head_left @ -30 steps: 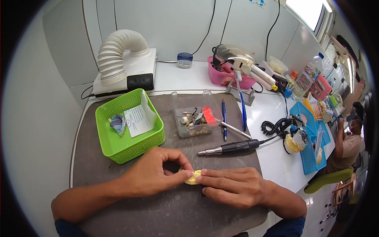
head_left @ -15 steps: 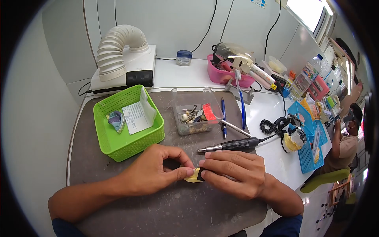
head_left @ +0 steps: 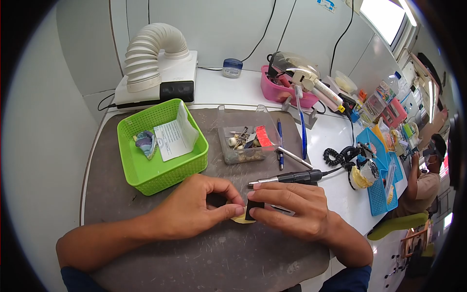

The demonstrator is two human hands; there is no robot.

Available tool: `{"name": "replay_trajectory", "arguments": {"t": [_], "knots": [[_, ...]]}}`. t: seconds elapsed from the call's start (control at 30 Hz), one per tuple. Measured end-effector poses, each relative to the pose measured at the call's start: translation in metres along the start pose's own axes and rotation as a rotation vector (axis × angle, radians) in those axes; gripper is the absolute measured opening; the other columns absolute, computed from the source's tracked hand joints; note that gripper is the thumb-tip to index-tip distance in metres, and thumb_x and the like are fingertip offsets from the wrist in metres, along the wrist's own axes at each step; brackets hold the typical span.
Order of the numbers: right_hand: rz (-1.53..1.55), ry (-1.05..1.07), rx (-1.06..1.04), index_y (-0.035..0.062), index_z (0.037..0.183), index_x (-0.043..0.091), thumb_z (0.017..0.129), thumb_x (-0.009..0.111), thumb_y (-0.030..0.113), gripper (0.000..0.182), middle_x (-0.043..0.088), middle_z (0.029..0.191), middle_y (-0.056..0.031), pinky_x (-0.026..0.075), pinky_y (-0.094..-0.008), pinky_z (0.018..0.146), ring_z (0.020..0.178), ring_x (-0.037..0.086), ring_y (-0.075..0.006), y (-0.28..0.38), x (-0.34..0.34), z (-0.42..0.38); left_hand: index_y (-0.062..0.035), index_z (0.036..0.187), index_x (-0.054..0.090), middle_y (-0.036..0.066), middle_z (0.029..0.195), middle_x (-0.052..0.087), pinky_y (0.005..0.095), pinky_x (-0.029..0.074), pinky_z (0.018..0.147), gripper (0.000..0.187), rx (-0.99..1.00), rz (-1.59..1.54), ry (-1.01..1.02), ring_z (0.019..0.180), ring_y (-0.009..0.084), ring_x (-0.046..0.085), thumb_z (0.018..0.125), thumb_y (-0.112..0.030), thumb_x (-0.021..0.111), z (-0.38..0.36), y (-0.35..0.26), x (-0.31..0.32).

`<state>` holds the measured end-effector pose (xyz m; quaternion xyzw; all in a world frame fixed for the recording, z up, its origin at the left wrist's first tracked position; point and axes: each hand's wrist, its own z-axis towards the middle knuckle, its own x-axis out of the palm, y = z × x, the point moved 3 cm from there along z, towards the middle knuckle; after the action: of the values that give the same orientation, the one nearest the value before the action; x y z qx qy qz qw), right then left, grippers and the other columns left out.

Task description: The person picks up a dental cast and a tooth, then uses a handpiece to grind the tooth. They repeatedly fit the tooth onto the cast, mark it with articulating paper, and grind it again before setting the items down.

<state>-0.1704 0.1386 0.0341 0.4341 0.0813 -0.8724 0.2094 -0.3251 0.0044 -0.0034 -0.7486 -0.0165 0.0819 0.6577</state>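
The left hand (head_left: 197,208) pinches a small, rounded, pale-yellow, plaster-like piece (head_left: 242,220) between the hands; at its right side, the right hand (head_left: 297,208) grips a flat, black, rectangular strip (head_left: 252,210), long axis pointing away from the body, contact unclear

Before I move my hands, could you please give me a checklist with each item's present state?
1. Left hand gripping the yellow piece: ok.
2. Black strip held in the right hand: ok.
3. Yellow piece in plain view: not ok, fingers and strip cover much of it.
4. Right hand apart from the drill: cannot tell, they overlap in view.
5. Green basket upright: ok.
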Motion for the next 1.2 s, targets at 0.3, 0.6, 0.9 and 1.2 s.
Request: {"name": "replay_trajectory", "arguments": {"t": [0.3,0.6,0.9,1.2], "knots": [[0.001,0.014,-0.006,0.0099,0.093,0.077,0.073,0.077,0.010,0.021,0.073,0.105,-0.0098,0.064,-0.0344,0.079,0.096,0.075,-0.0271,0.000,0.000,0.001,0.0011,0.101,0.070,0.003,0.095,0.071,0.0254,0.057,0.078,0.019,0.001,-0.004,-0.001,0.090,0.0070,0.064,0.096,-0.017,0.071,0.000,0.001,0.000],[0.027,-0.017,0.031,0.0084,0.107,0.074,0.068,0.082,0.006,0.040,0.072,0.110,-0.0124,0.062,-0.0350,0.080,0.098,0.074,-0.0279,0.000,0.002,0.005,0.0013,0.100,0.070,0.003,0.093,0.071,0.0259,0.057,0.077,0.018,0.019,0.014,-0.011,0.089,0.0073,0.064,0.096,-0.017,0.071,0.000,-0.004,0.001],[0.318,-0.045,0.440,0.0040,0.114,0.057,0.072,0.093,0.020,0.057,0.068,0.114,-0.0169,0.059,-0.0320,0.073,0.088,0.070,-0.0231,0.000,0.002,-0.015,0.0020,0.097,0.070,0.003,0.089,0.070,0.0243,0.055,0.074,0.016,0.036,0.035,-0.047,0.082,0.0066,0.063,0.095,-0.014,0.070,0.000,0.000,0.002],[0.221,0.045,0.435,0.0067,0.108,0.057,0.075,0.091,0.019,0.049,0.069,0.094,-0.0074,0.058,-0.0307,0.064,0.076,0.070,-0.0208,0.006,0.012,-0.018,-0.0019,0.102,0.070,0.002,0.097,0.070,0.0219,0.054,0.073,0.017,0.010,0.067,-0.057,0.087,0.0049,0.064,0.094,-0.016,0.074,-0.002,-0.003,0.003]]}}
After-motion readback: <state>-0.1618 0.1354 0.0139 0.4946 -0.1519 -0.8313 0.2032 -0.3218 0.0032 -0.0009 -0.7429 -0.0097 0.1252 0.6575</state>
